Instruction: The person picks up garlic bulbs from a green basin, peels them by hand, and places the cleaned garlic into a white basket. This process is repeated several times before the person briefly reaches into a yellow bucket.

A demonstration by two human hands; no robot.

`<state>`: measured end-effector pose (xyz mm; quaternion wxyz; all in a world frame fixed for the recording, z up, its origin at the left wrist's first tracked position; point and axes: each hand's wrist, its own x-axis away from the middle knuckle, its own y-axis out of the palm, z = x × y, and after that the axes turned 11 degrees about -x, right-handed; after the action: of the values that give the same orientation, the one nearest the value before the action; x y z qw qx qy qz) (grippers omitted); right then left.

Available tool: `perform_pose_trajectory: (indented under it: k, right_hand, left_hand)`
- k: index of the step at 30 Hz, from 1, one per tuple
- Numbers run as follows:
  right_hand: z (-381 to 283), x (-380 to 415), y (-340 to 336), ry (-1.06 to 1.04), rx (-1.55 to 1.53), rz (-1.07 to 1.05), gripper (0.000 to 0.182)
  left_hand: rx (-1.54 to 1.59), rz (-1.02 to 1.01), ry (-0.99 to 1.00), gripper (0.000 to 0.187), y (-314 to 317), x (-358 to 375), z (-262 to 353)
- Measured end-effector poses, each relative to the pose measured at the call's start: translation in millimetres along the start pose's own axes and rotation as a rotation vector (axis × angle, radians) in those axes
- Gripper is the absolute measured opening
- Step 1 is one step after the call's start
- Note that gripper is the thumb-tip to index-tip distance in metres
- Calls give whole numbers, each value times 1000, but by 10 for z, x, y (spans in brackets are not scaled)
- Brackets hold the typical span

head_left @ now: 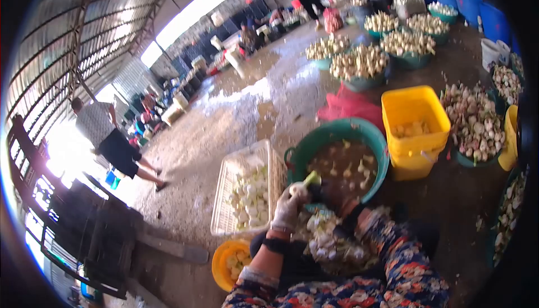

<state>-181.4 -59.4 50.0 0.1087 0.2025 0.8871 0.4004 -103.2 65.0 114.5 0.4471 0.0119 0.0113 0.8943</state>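
Observation:
My left hand (287, 211), in a pale glove, is closed around a garlic bulb (299, 190) whose greenish stem points up and to the right. Close beside it, my right hand (343, 202) is closed and in shadow. A dark shape lies between it and the bulb, but I cannot make out what it holds. Just beyond both hands stands a green tub (373, 134) of murky water with several garlic bulbs floating in it. Below the hands, a heap of whitish garlic peelings (331, 238) lies in my lap.
A white plastic basket (224, 179) of trimmed garlic stands left, above an orange bucket (219, 263). Stacked yellow buckets (412, 159) and a tub of garlic (477, 122) stand right. More garlic tubs (362, 64) are farther back. A person (104, 128) walks at left.

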Motion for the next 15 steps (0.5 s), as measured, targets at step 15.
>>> perform_pose_trajectory:
  k: [15]
  right_hand:
    - [-341, 354, -348, -304, 408, 162, 22]
  left_hand:
    - [-125, -66, -35, 31, 567, -335, -109]
